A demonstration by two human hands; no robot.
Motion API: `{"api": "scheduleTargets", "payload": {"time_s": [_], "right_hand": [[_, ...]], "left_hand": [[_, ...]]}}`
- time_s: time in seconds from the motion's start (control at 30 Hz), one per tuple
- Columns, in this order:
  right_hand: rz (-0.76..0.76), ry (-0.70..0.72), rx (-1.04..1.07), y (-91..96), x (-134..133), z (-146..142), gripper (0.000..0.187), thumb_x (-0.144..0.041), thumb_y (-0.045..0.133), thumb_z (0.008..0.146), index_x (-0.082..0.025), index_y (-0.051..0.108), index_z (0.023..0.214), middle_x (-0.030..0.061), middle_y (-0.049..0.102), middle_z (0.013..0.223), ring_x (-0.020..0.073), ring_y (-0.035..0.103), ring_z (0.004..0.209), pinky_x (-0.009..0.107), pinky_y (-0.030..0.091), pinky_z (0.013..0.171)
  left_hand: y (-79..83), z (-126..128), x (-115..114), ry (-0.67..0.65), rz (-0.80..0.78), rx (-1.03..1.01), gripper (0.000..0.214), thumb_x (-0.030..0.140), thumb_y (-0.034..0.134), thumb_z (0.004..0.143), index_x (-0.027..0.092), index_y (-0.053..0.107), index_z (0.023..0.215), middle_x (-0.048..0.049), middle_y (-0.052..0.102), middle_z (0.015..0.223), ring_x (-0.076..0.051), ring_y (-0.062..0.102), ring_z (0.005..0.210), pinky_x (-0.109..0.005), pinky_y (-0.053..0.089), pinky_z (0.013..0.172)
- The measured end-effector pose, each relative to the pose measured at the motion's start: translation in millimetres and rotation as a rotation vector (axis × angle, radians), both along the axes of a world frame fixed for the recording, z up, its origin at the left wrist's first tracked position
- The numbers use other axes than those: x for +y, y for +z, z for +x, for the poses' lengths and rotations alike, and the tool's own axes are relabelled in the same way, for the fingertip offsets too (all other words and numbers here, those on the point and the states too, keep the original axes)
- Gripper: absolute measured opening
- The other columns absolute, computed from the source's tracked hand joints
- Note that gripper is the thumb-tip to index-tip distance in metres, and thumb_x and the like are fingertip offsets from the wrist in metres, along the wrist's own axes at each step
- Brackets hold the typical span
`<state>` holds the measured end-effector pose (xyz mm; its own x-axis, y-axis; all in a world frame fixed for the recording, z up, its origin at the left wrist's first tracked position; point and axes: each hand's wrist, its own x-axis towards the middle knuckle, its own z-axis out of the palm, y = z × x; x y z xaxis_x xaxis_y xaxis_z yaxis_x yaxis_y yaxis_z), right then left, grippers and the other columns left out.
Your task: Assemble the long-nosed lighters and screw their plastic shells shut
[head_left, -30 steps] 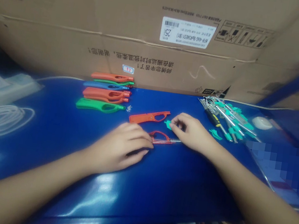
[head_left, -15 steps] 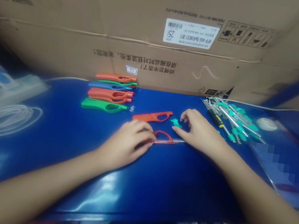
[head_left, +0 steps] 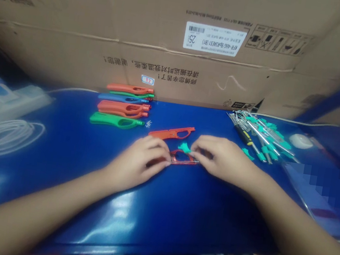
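My left hand (head_left: pixel 141 157) is closed, its fingertips gripping the left part of a red lighter-handle half-shell (head_left: pixel 184 163) on the blue table. A thin metal rod lies along that shell. My right hand (head_left: pixel 227 157) pinches a small teal plastic trigger piece (head_left: pixel 184 148) just above the shell's finger opening. Behind both hands rests a second orange-red half-shell (head_left: pixel 166 134), touched by neither. Another teal piece (head_left: pixel 248 154) lies beyond my right wrist. The shell's left end is hidden under my left fingers.
Several coloured lighter handles (head_left: pixel 116 121) are lined up at back left, beside tiny screws (head_left: pixel 148 123). At back right, metal rods with teal parts (head_left: pixel 266 133) are heaped near a screwdriver (head_left: pixel 243 134). A white cable coil (head_left: pixel 11 138) lies left. A cardboard box (head_left: pixel 72 57) stands behind.
My right hand has moved left and closed on the teal trigger piece, bringing it over the red half-shell. My left hand keeps its hold. The camera view has shifted slightly.
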<state>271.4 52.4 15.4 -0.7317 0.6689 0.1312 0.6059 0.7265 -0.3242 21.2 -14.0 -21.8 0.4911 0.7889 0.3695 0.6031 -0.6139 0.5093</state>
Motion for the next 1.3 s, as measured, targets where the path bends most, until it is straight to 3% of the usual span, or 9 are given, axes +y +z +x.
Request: {"api": "scheduleTargets", "payload": {"time_s": [0.13, 0.33, 0.57, 0.9, 1.3], "right_hand": [[0.047, 0.125, -0.164, 2.2, -5, 2, 0.015, -0.024, 0.051, 0.099, -0.022, 0.065, 0.094, 0.003, 0.067, 0.093, 0.0183, 0.062, 0.08, 0.03, 0.04, 0.065], [-0.018, 0.134, -0.11, -0.2, -4, 1, 0.015, -0.022, 0.049, 0.1, -0.02, 0.063, 0.095, 0.004, 0.063, 0.096, 0.0174, 0.06, 0.083, 0.029, 0.042, 0.07], [-0.008, 0.198, -0.161, 1.1, -6, -1, 0.017, -0.025, 0.047, 0.102, -0.019, 0.062, 0.096, 0.0031, 0.061, 0.094, 0.0167, 0.058, 0.082, 0.029, 0.039, 0.068], [0.052, 0.242, -0.205, -0.8, -10, -4, 0.02, -0.028, 0.046, 0.102, -0.019, 0.063, 0.096, 0.0023, 0.061, 0.092, 0.0152, 0.057, 0.075, 0.028, 0.034, 0.062], [0.087, 0.217, -0.246, 1.9, -9, -4, 0.02, -0.026, 0.043, 0.102, -0.019, 0.061, 0.098, 0.0042, 0.061, 0.096, 0.0168, 0.057, 0.077, 0.029, 0.034, 0.063]], "left_hand": [[2.4, 0, 0, -0.015, 0.022, -0.003, 0.013, 0.022, 0.058, 0.099, 0.021, 0.071, 0.1, -0.0045, 0.066, 0.106, -0.018, 0.059, 0.1, -0.034, 0.046, 0.092], [3.0, -1, -4, -0.012, 0.043, -0.041, 0.011, 0.021, 0.06, 0.098, 0.02, 0.07, 0.099, -0.0037, 0.068, 0.103, -0.016, 0.06, 0.097, -0.031, 0.047, 0.09], [2.4, 0, -8, -0.019, -0.074, -0.114, 0.012, 0.019, 0.058, 0.098, 0.018, 0.068, 0.103, -0.0033, 0.065, 0.103, -0.011, 0.062, 0.089, -0.023, 0.05, 0.082], [7.0, 1, -11, -0.063, -0.112, -0.091, 0.011, 0.014, 0.059, 0.092, 0.016, 0.069, 0.096, -0.0049, 0.064, 0.102, -0.014, 0.062, 0.09, -0.025, 0.052, 0.081], [-3.6, 2, -5, -0.022, -0.036, -0.128, 0.01, 0.02, 0.064, 0.095, 0.017, 0.073, 0.093, -0.0045, 0.065, 0.098, -0.012, 0.065, 0.086, -0.024, 0.051, 0.081]]}}
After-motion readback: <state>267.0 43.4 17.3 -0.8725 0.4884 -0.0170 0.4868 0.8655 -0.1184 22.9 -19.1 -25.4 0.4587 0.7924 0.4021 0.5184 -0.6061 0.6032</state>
